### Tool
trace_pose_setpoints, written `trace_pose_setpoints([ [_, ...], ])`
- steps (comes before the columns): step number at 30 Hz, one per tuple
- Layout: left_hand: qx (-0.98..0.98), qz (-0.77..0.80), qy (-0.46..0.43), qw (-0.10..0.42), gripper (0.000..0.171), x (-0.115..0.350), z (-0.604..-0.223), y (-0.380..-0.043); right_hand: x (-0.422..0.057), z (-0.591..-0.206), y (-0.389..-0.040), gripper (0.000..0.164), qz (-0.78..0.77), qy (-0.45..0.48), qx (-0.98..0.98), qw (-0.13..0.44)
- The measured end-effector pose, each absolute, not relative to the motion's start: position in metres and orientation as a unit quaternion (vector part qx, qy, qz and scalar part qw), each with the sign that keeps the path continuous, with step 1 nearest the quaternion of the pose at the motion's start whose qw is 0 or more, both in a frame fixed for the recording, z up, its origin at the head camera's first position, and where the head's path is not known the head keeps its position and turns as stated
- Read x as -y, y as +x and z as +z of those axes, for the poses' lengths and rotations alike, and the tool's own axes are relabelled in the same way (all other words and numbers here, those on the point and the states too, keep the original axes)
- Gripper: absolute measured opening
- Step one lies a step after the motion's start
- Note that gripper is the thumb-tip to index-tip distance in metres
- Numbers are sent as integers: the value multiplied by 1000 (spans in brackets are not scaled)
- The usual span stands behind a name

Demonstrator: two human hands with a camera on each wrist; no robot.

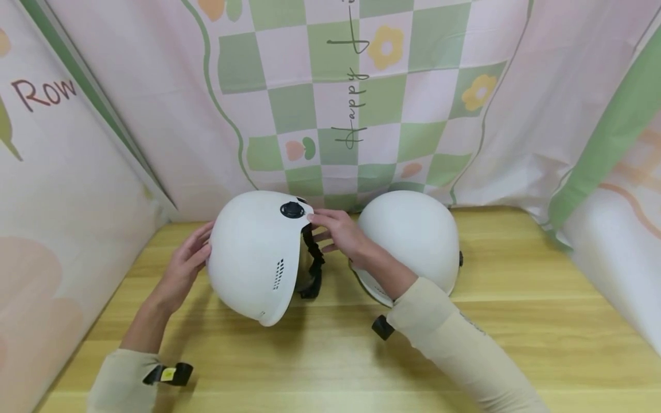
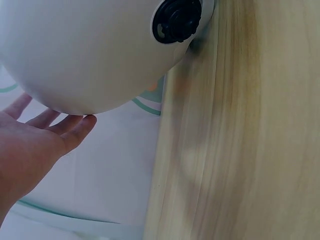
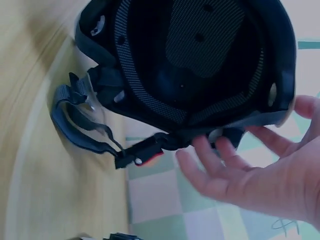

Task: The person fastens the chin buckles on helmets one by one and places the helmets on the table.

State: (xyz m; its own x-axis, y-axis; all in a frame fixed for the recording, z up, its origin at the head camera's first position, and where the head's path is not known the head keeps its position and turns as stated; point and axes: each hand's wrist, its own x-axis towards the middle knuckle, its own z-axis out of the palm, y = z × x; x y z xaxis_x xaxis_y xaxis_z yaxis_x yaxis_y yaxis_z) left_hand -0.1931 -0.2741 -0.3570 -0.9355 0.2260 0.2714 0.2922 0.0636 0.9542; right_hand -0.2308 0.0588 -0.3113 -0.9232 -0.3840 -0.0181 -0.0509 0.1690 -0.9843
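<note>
A white helmet (image 1: pixel 248 252) is tipped on its side at the left of the table, its opening facing right. My left hand (image 1: pixel 185 265) touches its crown with extended fingertips (image 2: pixel 82 131). At the far rim my right hand (image 1: pixel 342 234) pinches the edge, thumb outside and fingers beneath, close to a round black knob (image 1: pixel 292 210). The right wrist view shows the dark padded inside (image 3: pixel 200 37). Black chin straps (image 3: pixel 80 120) with a buckle (image 3: pixel 140 151) hang from it. A second white helmet (image 1: pixel 413 235) sits crown up behind my right forearm, partly covered by it.
The wooden table (image 1: pixel 330 355) meets a patterned curtain (image 1: pixel 341 103) at the back. More curtain (image 1: pixel 57 201) closes off the left side, and another drape (image 1: pixel 609 143) hangs at the right. Black wrist-worn devices (image 1: pixel 178 374) sit at both sleeves.
</note>
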Motion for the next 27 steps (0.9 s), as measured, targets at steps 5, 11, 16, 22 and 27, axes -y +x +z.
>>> trace_pose_setpoints([
  [5, 730, -660, -176, 25, 46, 274, -357, -192, -61, -307, -230, 61, -577, -133, -793, 144],
  [11, 737, -653, -172, 22, 49, 274, -356, -191, -61, -306, -230, 59, -545, -141, -817, 129],
  [16, 750, -639, -171, 20, 52, 273, -355, -190, -61, -306, -230, 60, -517, -137, -839, 101],
  [22, 751, -638, -169, 21, 52, 273, -355, -190, -60, -309, -231, 58, -528, -138, -832, 101],
  [27, 747, -641, -174, 19, 52, 275, -357, -191, -60, -313, -232, 61, -577, -127, -795, 139],
])
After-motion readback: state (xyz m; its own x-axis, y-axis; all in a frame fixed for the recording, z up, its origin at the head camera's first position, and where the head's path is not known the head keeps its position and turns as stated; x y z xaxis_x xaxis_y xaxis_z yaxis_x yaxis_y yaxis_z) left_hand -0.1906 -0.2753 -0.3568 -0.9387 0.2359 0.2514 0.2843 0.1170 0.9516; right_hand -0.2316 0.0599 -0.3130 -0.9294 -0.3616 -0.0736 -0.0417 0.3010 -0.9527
